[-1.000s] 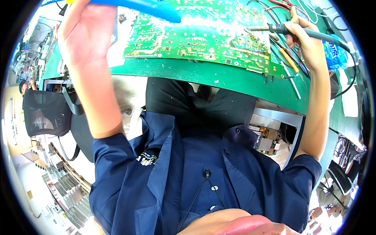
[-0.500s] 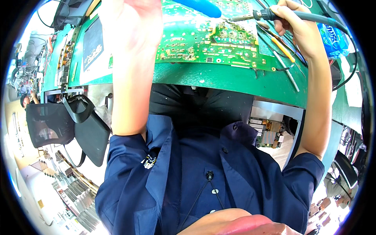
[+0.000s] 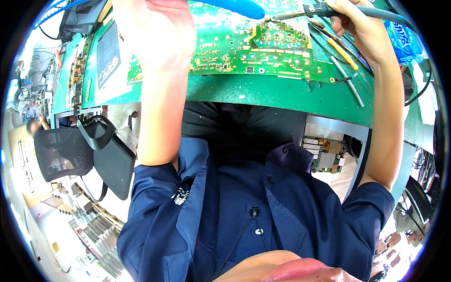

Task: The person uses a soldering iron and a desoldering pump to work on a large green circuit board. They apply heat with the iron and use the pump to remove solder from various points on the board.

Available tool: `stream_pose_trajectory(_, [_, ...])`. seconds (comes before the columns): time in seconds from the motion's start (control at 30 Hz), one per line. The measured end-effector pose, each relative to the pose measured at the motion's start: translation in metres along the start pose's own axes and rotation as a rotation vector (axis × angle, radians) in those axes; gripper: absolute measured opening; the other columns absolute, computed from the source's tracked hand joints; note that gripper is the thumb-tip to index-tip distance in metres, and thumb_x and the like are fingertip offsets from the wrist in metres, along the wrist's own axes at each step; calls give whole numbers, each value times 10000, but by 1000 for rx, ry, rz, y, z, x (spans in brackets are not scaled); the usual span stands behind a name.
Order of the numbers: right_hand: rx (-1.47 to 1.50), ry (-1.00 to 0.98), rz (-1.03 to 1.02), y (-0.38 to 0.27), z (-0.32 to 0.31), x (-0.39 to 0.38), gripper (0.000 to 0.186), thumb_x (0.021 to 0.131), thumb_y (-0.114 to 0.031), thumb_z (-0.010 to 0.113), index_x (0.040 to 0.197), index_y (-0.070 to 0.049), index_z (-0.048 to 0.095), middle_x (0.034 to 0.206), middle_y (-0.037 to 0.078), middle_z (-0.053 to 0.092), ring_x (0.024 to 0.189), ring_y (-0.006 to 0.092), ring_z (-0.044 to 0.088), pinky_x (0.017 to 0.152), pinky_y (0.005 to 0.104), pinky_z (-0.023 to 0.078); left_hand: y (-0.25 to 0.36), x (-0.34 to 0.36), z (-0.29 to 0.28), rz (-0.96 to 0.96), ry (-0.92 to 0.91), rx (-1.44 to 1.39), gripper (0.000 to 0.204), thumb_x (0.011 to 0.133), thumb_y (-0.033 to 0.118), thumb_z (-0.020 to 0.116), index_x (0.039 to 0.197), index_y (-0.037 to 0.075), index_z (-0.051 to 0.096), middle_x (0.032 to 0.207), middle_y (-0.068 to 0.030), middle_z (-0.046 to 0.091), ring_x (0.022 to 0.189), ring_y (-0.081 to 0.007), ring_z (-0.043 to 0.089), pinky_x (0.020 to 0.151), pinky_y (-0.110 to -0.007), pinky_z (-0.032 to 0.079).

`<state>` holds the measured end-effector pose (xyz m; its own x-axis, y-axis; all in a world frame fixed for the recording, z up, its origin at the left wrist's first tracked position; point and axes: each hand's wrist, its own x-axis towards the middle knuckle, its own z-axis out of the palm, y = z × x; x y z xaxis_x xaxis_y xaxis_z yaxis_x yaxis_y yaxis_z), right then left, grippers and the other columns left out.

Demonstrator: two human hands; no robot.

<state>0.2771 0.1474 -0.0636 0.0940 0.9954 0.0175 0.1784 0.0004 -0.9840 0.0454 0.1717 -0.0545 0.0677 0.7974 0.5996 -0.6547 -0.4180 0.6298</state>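
My left hand (image 3: pixel 159 28), cut off at the top edge, holds a blue rod-like tool (image 3: pixel 244 8) over the green circuit board (image 3: pixel 221 58); its fingertips are out of sight. My right hand (image 3: pixel 352 26) grips a soldering iron (image 3: pixel 314 10) with a dark handle and cord, its metal tip touching or just above the board beside the blue tool's end. Under my right hand lie several hand tools, among them one with a yellow handle (image 3: pixel 343 54) and a silver rod (image 3: pixel 345 77).
Narrow boards (image 3: pixel 77 80) and a dark panel (image 3: pixel 108 56) lie left on the green bench (image 3: pixel 235 91), a blue package (image 3: pixel 404 42) right. A black chair (image 3: pixel 63 152) stands left, another person (image 3: pixel 35 126) beyond it. Circuit boards (image 3: pixel 324 155) rest under the bench.
My left hand with the blue tool has moved right and inward toward the iron. My right hand has drawn the iron's tip slightly left and up.
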Motion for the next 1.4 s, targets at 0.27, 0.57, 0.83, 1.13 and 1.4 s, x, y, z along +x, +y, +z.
stream_pose_trajectory(0.27, [105,-46,-23,7,-4,1,166,783,-64,578,639,-48,495,561,53,547,471,120,562,464,215,474,-6,1,-3,29,-5,-25,228,920,283,461,868,63,488,714,-43,484,688,-162,486,680,-327,433])
stream_pose_trajectory(0.57, [70,30,-36,8,4,2,182,788,-63,564,626,-42,483,547,57,540,448,123,547,458,228,470,-11,-3,-6,135,-43,31,254,927,300,450,864,58,493,700,-36,474,676,-155,480,660,-317,426])
stream_pose_trajectory(0.83, [-7,25,-125,5,5,-2,173,781,-61,562,627,-32,487,546,55,542,453,126,558,441,224,467,8,-8,-53,122,18,-112,295,881,241,508,964,-38,550,914,-172,581,964,-338,539,928,-508,384])
stream_pose_trajectory(1.13, [16,-3,-207,19,-13,6,142,831,-132,517,738,-25,521,583,34,528,478,93,518,465,198,424,117,-47,-101,365,276,448,379,831,368,595,892,-6,575,873,-101,576,931,-252,553,972,-449,352])
stream_pose_trajectory(1.4, [-66,-131,-360,8,-39,1,342,947,-168,325,1086,90,500,747,45,447,726,138,389,711,260,330,177,-69,-130,386,211,840,301,840,291,618,927,12,543,783,-46,501,731,-163,468,728,-356,375])
